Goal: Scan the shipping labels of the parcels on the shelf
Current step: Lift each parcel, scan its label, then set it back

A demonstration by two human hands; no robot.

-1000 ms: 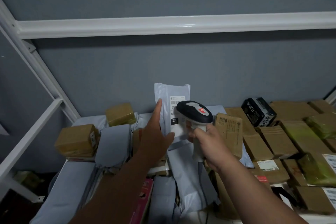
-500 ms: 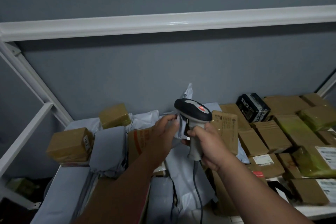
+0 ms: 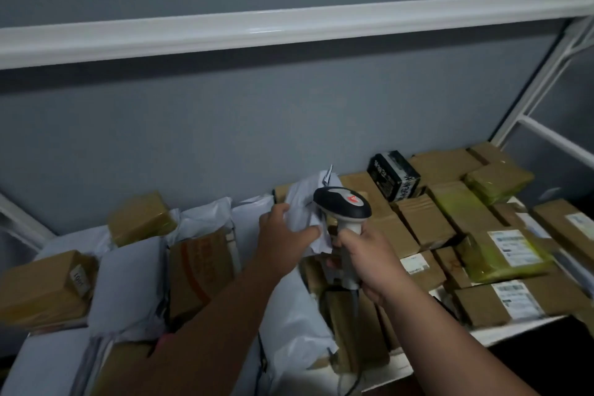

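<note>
The soft white plastic mailer bag point(image 3: 303, 205), a second ago propped upright with its label facing the black-and-grey handheld barcode scanner point(image 3: 342, 204), now lies crumpled on the pile, pinched in the left hand point(image 3: 283, 234). The right hand point(image 3: 366, 262) grips the scanner's handle. That label seems done; another parcel likely follows.

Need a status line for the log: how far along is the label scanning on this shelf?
Done: nothing in view marks any parcel as scanned, so no count is possible. In hand: the left hand grips a white poly mailer while the right hand holds the barcode scanner beside it. Left: apparently most of the shelf, including the brown boxes at right and the grey mailers at left.
</note>
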